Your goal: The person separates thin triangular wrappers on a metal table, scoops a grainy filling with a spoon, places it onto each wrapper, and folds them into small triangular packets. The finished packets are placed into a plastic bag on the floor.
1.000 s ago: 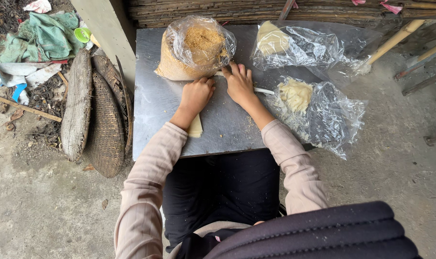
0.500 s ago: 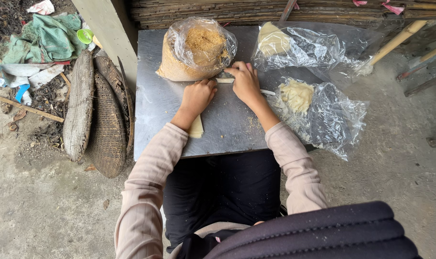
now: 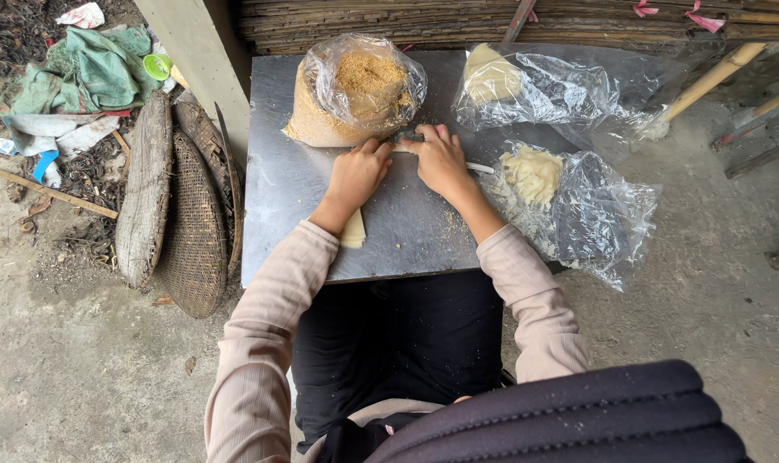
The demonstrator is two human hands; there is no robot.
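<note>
Grey metal desk (image 3: 295, 197), scuffed and dusted with crumbs, set outdoors against stacked bamboo (image 3: 458, 21). Left hand (image 3: 357, 171) and right hand (image 3: 441, 157) side by side near the far edge, fingers curled down and pressed over a thin pale stick (image 3: 479, 168), one end poking out past the right hand toward the clear bags; both hands closed on it, apparently rolling it flat against the metal. Just beyond the knuckles, touching or nearly so, an open bag of brown sawdust-like powder (image 3: 355, 94). To the right, two crumpled clear bags, each with a lump of pale yellow dough: far bag (image 3: 526, 86) and near bag (image 3: 578, 197). Flat pale strip (image 3: 353, 230) tucked under the left wrist at the near edge. Woven baskets (image 3: 183, 214) leaning beside the desk on the concrete floor, green cloth (image 3: 81, 69) heaped behind.

Best done, by the look of it, with even pressure from both palms, hands kept level so the coating spreads to one thickness, and short strokes kept clear of the powder bag to avoid tipping it.
</note>
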